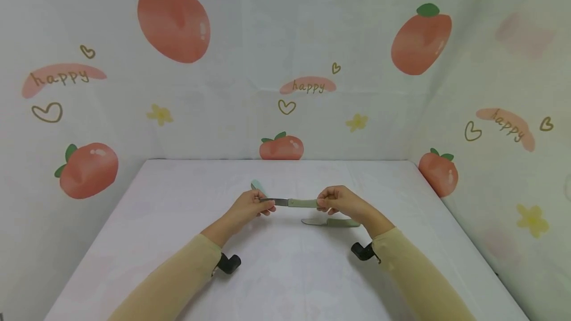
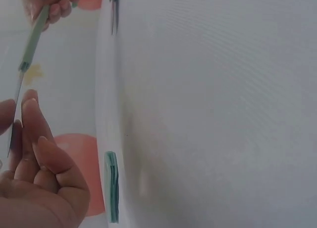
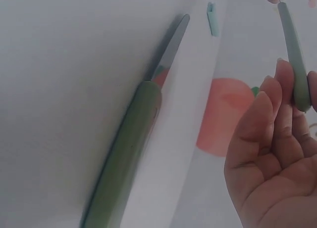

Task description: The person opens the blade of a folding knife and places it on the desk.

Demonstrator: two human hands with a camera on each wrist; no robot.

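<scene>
Two hands share one green-handled knife (image 1: 302, 203), raised above the bench (image 1: 290, 281), its blade toward nine o'clock and its handle toward three, the two nearly in line. Taking twelve o'clock as the bench's far edge, I read the step in hand, from my remote post, as handling the blade about its hinge; whether it is being opened or folded I cannot tell. In my judgement the next move calls for a steady hold on the handle and skin kept off the cutting edge.

Pose: the left hand (image 1: 252, 204) extends from about seven o'clock, its thumb and fingers (image 2: 37, 121) clamped on the blade. The right hand (image 1: 341, 201) extends from about five o'clock, its thumb and fingers pinching the butt of the handle, so that the knife spans the gap almost level. Both forearms, in tan sleeves (image 1: 171, 279), slope inward.

Around the held knife I note two others. An open knife (image 1: 342, 223) lies on the bench at four o'clock, its tip toward nine. A pale teal knife (image 1: 258, 187) lies at ten o'clock, just beyond the left hand and partly hidden by it; in the left wrist view it appears folded.
</scene>
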